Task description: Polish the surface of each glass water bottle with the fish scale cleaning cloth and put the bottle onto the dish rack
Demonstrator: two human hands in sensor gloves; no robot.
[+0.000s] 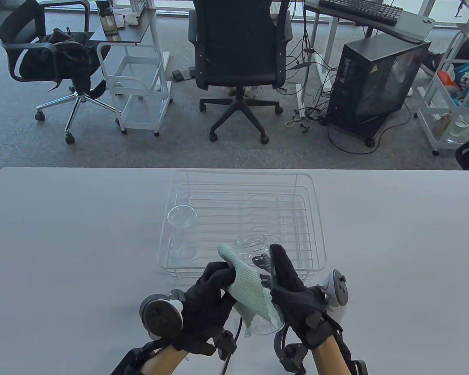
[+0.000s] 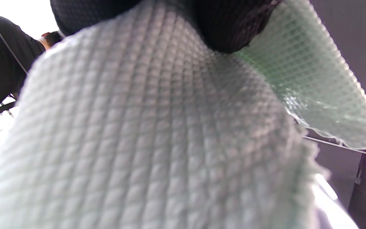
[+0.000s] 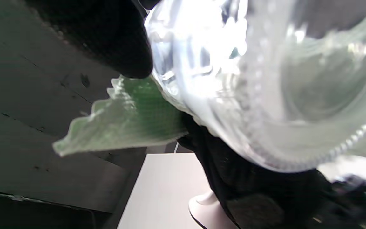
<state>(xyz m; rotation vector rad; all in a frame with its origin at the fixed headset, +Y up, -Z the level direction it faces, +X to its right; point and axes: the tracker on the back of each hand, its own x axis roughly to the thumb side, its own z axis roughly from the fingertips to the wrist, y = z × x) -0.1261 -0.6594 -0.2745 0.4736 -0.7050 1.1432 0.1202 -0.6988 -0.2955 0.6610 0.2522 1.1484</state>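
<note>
Just before the rack's (image 1: 316, 218) near rim, my right hand (image 1: 297, 293) grips the bottle (image 1: 254, 250), mouth tilted toward the rack. My left hand (image 1: 209, 297) clutches the cloth (image 1: 248, 285) against its side. Another bottle (image 1: 181, 216) stands racked, left.

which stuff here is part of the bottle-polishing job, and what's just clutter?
In the job:
- left hand gripping the cleaning cloth
- right hand holding the glass bottle
- second bottle standing in the dish rack

Lying about:
- office chair
- white cart
- PC tower
- keyboard
</note>
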